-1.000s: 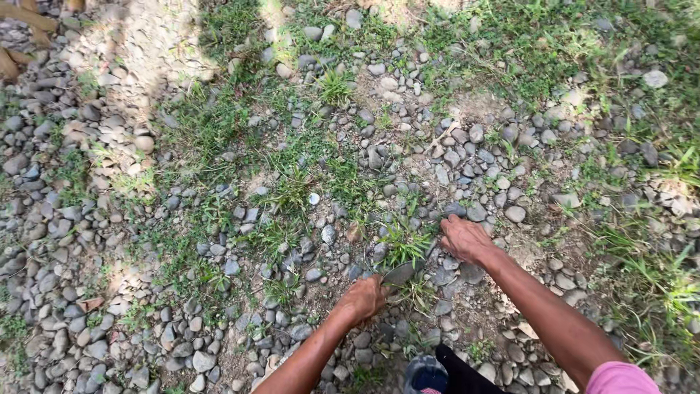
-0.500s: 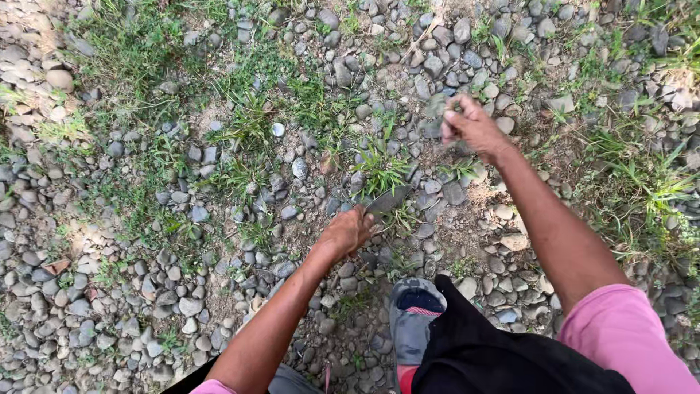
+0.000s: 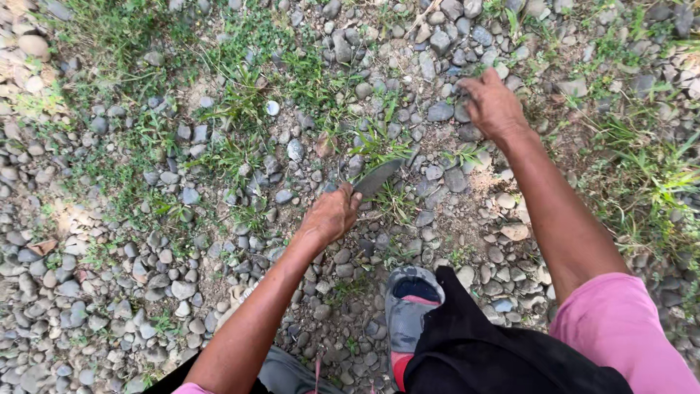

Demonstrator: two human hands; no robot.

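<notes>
My left hand (image 3: 332,214) grips the handle of a short knife whose dull grey blade (image 3: 379,175) points up and right, its tip at the base of a grass tuft (image 3: 378,146) growing among the stones. My right hand (image 3: 492,104) hovers farther out over grey pebbles, fingers loosely curled, nothing visible in it. Both arms reach down from pink sleeves (image 3: 620,328). A grey shoe with a red lining (image 3: 412,306) stands on the gravel below the hands, partly under black fabric (image 3: 481,350).
The ground is a bed of grey river pebbles (image 3: 109,292) with patches of low grass and weeds (image 3: 240,95). Taller green grass (image 3: 656,182) grows at the right. A round pale stone (image 3: 272,107) lies among the weeds.
The view has moved closer over the hands. My right hand has lifted away from the ground and moved up and right; my left hand keeps the knife at the grass tuft.
</notes>
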